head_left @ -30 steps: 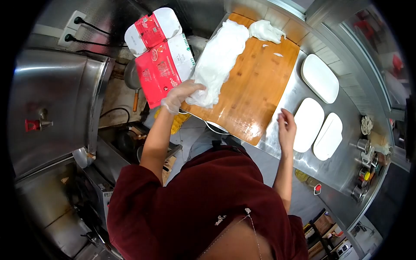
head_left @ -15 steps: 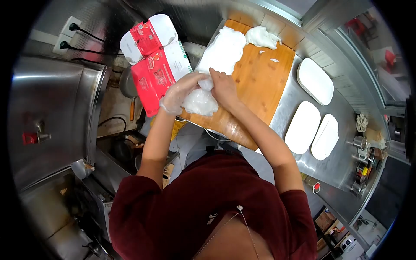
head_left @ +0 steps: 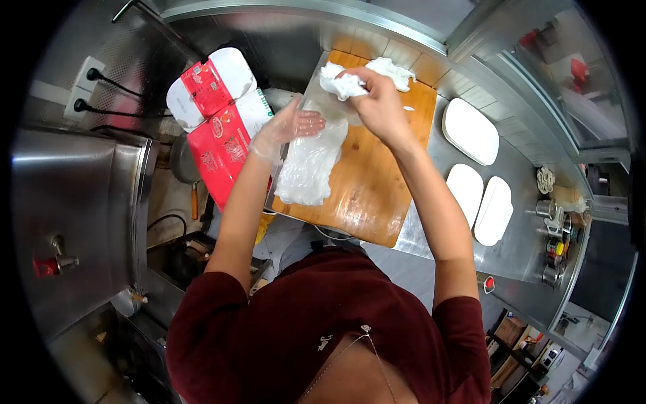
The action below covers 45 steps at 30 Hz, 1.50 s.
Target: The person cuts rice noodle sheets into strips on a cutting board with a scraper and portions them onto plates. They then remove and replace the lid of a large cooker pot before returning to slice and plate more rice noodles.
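Observation:
A long, glossy white slab [head_left: 306, 172] lies flat along the left side of the wooden cutting board [head_left: 377, 182]; I cannot tell what it is made of. Over its upper left part is my left hand [head_left: 296, 128], in a clear plastic glove, fingers stretched out and touching or just above it. My right hand [head_left: 380, 101], bare, is closed on a crumpled soft white piece [head_left: 342, 82] above the board's far end. Just behind it lies another crumpled white piece [head_left: 396, 73] on the board's far edge.
An opened red and white carton [head_left: 219, 148] stands left of the board. On the steel counter [head_left: 420, 236] at right are several white trays [head_left: 471, 131], with jars and tins [head_left: 555, 249] at its far right. A pan [head_left: 183, 158] sits at left, below power plugs [head_left: 84, 104].
My hands have parted from the slab's near end. The right moved forward, now gripping a crumpled white piece; the left opened flat over the slab. The slab's near part now lies spread out.

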Tool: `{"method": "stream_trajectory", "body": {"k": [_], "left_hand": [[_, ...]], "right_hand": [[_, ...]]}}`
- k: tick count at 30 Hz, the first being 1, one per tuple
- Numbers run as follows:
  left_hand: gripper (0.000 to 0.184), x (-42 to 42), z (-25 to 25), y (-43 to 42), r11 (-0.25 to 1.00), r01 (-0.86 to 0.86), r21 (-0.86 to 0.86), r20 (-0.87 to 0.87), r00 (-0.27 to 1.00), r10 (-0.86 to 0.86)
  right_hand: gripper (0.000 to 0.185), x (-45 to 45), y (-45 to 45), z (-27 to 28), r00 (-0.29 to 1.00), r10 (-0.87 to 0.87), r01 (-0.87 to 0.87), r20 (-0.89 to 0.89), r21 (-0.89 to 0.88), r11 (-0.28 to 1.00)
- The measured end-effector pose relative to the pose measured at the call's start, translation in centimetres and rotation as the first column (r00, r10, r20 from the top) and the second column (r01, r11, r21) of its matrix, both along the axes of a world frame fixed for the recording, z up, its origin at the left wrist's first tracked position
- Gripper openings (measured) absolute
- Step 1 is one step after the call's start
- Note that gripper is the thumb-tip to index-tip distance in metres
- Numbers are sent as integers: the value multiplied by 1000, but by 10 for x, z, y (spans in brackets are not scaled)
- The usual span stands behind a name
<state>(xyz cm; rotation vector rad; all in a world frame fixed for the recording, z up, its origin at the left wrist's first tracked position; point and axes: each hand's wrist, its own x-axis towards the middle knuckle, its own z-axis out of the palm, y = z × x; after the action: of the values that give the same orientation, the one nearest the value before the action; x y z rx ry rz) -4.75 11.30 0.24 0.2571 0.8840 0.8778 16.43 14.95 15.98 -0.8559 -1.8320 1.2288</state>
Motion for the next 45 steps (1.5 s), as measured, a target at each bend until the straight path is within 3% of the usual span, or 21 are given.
{"method": "stream_trajectory", "body": {"k": [4, 7, 8, 9, 11, 12, 13, 15, 17, 21, 22, 27, 29, 31, 35, 37, 40, 41, 42, 44, 45], "left_hand": [[78, 14, 18, 56, 997, -64, -50, 157, 985, 71], [70, 42, 37, 81, 946, -231, 229, 208, 961, 184], [58, 48, 43, 82, 940, -253, 229, 220, 954, 203], [49, 46, 40, 90, 942, -139, 306, 265, 963, 56], [37, 56, 60, 89, 948, -174, 268, 276, 956, 97], [35, 73, 100, 70, 950, -188, 247, 350, 932, 93], [36, 71, 99, 83, 940, -131, 316, 313, 949, 27], [37, 96, 147, 49, 857, -220, 466, 276, 956, 96], [36, 98, 110, 68, 918, -176, 357, 364, 931, 37], [37, 134, 122, 69, 981, 15, 196, 321, 944, -79], [36, 141, 106, 85, 989, 60, 134, 343, 934, -103], [32, 176, 54, 100, 992, 27, 123, 349, 934, -69], [32, 182, 26, 103, 989, -12, 148, 296, 955, -33], [32, 185, -11, 90, 993, 82, 80, 154, 984, -93], [34, 189, -42, 62, 996, 82, 43, -78, 994, -79], [35, 188, -52, 72, 990, 118, 77, -321, 943, -87], [36, 175, -60, 78, 945, 222, 240, -637, 771, -20], [36, 176, -62, 80, 909, 281, 307, -718, 695, 28], [37, 184, -36, 68, 936, 214, 281, -765, 639, 84], [39, 190, -12, 39, 832, 342, 437, -864, 416, 282], [40, 194, -3, 23, 762, 419, 494, -867, 308, 392]], "right_hand": [[19, 19, -16, 66, 1000, 0, 0, 17, -48, 999], [20, 34, -27, 69, 999, 14, -17, 46, 51, 999], [21, 37, -35, 70, 997, -16, 12, 79, 44, 999], [22, 42, -43, 74, 981, -36, 25, 189, 63, 998], [21, 51, -56, 67, 993, -7, -3, 115, 87, 996], [22, 56, -65, 69, 994, 7, -11, 111, 35, 999], [22, 61, -73, 72, 996, 6, -10, 89, 48, 999], [22, 71, -87, 75, 999, 7, -10, 44, 65, 998], [31, 83, -94, 70, 998, -28, 22, 48, 117, 993], [28, 114, -114, 66, 992, -72, 69, 106, 35, 997], [28, 121, -118, 60, 989, -90, 86, 114, 36, 996], [30, 145, -134, 28, 970, -205, 191, 133, 113, 975], [32, 148, -141, 5, 936, -233, 175, 264, 225, 958], [33, 148, -148, -26, 887, -265, 119, 378, 367, 922], [36, 158, -163, -132, 810, -150, 26, 566, 222, 975], [39, 158, -176, -141, 733, -136, -56, 667, 259, 964], [45, 170, -180, -144, 736, -47, -134, 676, 213, 968], [44, 181, -170, -144, 775, -26, -66, 631, 123, 990], [44, 197, -156, -140, 812, -15, 1, 584, 25, 1000], [42, 241, -135, -126, 809, -213, 219, 547, 56, 974], [41, 271, -127, -119, 739, -409, 363, 535, 195, 911]]}}
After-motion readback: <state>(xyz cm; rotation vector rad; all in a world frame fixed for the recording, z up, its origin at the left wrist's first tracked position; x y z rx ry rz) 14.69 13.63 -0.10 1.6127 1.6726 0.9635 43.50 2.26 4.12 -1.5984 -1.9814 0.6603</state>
